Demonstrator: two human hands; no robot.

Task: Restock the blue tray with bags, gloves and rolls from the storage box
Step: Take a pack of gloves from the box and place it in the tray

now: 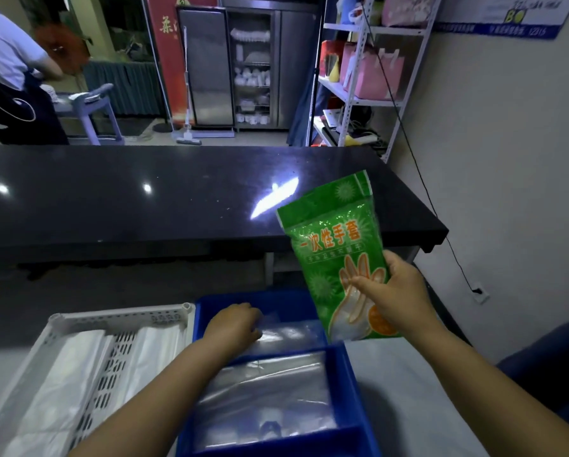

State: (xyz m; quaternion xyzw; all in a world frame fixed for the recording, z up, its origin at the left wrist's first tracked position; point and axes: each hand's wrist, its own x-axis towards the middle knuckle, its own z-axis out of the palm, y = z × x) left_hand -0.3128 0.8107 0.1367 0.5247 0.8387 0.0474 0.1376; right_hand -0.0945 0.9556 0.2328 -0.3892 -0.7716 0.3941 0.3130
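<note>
Tray (270, 300): blue, at the near middle of the pale worktop (408, 384), its left wall against the white box (121, 316).
Glove pack (336, 258): green, tilted, in the air over the tray's far right corner; not yet in the tray.
Right hand (398, 291): fingers and thumb clamped on the pack's lower right side.
Left hand (233, 324): inside the tray's far compartment, fingers bent down onto clear bags (266, 390); whether they pinch or only press, I cannot tell.
Done: clear bags lie in the far and middle compartments.
Left to do: the gloves must go in, and no rolls are plainly visible in the tray. White bags (68, 374) or rolls lie in the box. The task looks roughly midway.
Near compartment: cut off by the frame edge, so its contents are unclear.
Room: bare worktop lies right of the tray. The left side is shut in by the box. The dark counter (177, 199) stands beyond the far wall, apart from the tray. The left forearm crosses the tray's left part, so the pack's free way down is along the right wall.
</note>
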